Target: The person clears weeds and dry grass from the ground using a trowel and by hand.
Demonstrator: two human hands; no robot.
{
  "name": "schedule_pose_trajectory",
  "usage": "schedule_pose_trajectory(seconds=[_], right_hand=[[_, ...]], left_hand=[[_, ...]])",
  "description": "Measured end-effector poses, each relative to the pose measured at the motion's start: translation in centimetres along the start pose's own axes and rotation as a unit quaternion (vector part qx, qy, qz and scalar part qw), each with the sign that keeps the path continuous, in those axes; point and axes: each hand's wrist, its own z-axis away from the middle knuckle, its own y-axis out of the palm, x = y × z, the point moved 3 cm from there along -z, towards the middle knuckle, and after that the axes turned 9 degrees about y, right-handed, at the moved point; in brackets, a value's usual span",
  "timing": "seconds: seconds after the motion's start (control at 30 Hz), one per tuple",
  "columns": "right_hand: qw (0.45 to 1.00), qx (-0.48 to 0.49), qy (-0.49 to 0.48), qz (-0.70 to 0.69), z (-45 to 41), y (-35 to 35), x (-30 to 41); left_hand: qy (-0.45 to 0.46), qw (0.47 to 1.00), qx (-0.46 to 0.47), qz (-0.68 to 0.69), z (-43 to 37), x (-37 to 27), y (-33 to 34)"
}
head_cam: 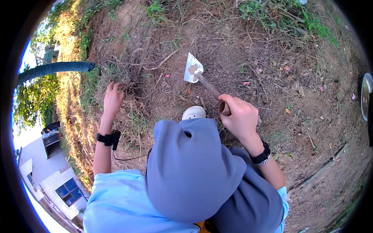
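My right hand (240, 115) is closed around the rusty tubular handle of a small hand hoe (209, 86). The metal blade (193, 68), spotted with dried soil, points away from me, low over or on the bare ground; which of the two I cannot tell. To the left, my left hand (113, 96) reaches down at the edge of a heap of dry grass and pulled weeds (129, 87). Its fingers are apart and slightly bent, and I see nothing held in them. A pale clog (194, 112) shows between my hands, in front of my grey-clad knee.
A dark green pipe or hose (58, 68) comes in at the far left. Green weeds (291, 20) grow at the top right. A narrow strip (317, 171) crosses the soil at lower right. A building (58, 186) stands at lower left, with a person (52, 127) beyond.
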Motion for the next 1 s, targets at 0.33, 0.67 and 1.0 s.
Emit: schedule_pose_trajectory(seconds=[0.33, 0.67, 1.0], right_hand=[[0.962, -0.192, 0.119, 0.154, 6.5, -14.3, -5.8], [0.911, -0.252, 0.266, 0.188, 11.6, -18.6, -9.6], [0.905, -0.270, 0.311, 0.107, 13.4, -17.3, -10.6]], left_hand=[[0.341, 0.909, -0.024, 0.238, -11.3, -27.7, 0.9], [0.472, 0.875, 0.008, 0.102, -17.3, -45.5, 5.0], [0.543, 0.825, 0.039, 0.154, -9.3, -43.8, 6.3]])
